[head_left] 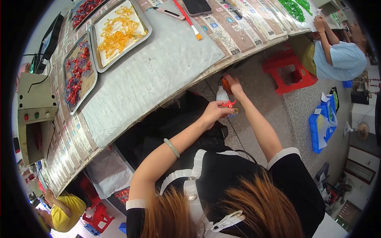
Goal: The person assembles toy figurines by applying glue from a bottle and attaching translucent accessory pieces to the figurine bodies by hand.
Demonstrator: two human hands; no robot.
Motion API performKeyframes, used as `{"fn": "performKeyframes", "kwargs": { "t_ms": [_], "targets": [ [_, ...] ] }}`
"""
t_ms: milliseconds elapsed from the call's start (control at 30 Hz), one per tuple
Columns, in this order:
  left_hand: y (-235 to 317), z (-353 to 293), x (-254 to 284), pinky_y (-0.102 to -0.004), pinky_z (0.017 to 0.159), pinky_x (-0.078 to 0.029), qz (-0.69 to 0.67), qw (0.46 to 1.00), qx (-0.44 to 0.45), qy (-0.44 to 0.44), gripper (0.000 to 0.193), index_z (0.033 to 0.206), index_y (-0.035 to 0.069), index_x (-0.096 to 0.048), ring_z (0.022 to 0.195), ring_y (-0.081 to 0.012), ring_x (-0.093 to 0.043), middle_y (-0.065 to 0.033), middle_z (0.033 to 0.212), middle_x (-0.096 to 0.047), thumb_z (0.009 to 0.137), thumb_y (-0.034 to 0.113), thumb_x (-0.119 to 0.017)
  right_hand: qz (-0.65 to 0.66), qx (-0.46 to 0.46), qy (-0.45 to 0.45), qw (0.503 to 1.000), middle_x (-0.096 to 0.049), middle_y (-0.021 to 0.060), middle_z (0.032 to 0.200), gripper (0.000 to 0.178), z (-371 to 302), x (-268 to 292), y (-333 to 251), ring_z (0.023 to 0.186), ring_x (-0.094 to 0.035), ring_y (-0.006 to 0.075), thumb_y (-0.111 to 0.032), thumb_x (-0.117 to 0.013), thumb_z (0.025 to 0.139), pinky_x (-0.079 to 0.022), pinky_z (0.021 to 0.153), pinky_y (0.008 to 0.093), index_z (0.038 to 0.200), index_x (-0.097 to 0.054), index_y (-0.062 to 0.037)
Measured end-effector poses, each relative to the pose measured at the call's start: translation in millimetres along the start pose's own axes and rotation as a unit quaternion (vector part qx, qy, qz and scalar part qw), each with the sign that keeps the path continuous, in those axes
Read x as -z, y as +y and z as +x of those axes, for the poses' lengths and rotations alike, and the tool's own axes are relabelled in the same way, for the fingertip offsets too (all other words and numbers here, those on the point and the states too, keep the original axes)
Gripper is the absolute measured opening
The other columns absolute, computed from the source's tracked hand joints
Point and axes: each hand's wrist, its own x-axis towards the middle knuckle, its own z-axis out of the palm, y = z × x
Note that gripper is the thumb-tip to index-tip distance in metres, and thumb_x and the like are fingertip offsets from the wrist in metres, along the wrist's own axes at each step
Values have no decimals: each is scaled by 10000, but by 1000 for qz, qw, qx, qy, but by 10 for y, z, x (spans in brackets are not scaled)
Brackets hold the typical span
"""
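My left hand (pixel 216 114) pinches a small red plastic-looking piece (pixel 229 104). A yellowish loop (pixel 235 110) shows just below the fingers, seemingly part of the same piece. My right hand (pixel 235 88), slightly farther away, is wrapped round an orange part (pixel 226 84). Right beside it is a white, bottle-shaped body (pixel 222 94), apparently joined to the orange part. It points down toward the red piece; its exact kind is unclear. Both hands are off the table's near edge, above the floor.
Metal trays hold yellow loops (pixel 115 33) and red-purple pieces (pixel 79 71). On the table (pixel 154 67) lie a red-handled brush (pixel 188 20), a knife (pixel 168 13) and a phone (pixel 197 6). Red stool (pixel 287 71) and blue crates (pixel 322 123) stand right. Co-workers sit right (pixel 341 55) and left (pixel 67 214).
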Motion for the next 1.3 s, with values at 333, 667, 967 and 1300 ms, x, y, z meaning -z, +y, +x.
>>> {"fn": "performKeyframes", "kwargs": {
  "t_ms": [333, 667, 967, 1300],
  "targets": [
    [22, 2, 20, -196, 566, -361, -46, 999, 5, 3, 177, 884, 33, -580, 638, -57, -463, -1, 766, -561, 720, 77, -632, -60, 16, 32, 998, -558, 96, 627, 390, 124, 25, 67, 553, -535, 162, -351, -512, 735, -407, 497, 286, 690, -584, 30],
    [43, -3, 23, -190, 557, -358, -46, 999, 1, -4, 187, 892, 25, -573, 630, -58, -465, -4, 758, -559, 723, 79, -632, -94, 8, 19, 995, -574, 108, 594, 404, 98, 57, 56, 524, -555, 174, -351, -512, 727, -416, 502, 292, 668, -593, 40],
    [40, 25, 37, -187, 552, -366, -45, 999, -6, -11, 183, 890, 21, -570, 629, -55, -475, -7, 761, -567, 728, 83, -629, -94, 32, 33, 995, -576, 106, 593, 389, 53, 72, 56, 529, -553, 170, -341, -513, 734, -411, 509, 285, 664, -598, 32],
    [17, 9, 47, -178, 520, -363, -35, 999, -7, -20, 178, 889, 15, -576, 599, -49, -469, -10, 750, -575, 727, 70, -626, -139, 155, 54, 977, -542, 61, 577, 338, 404, 176, 527, 461, -490, 129, -351, -533, 731, -347, 409, 252, 671, -563, -19]
  ]
}}
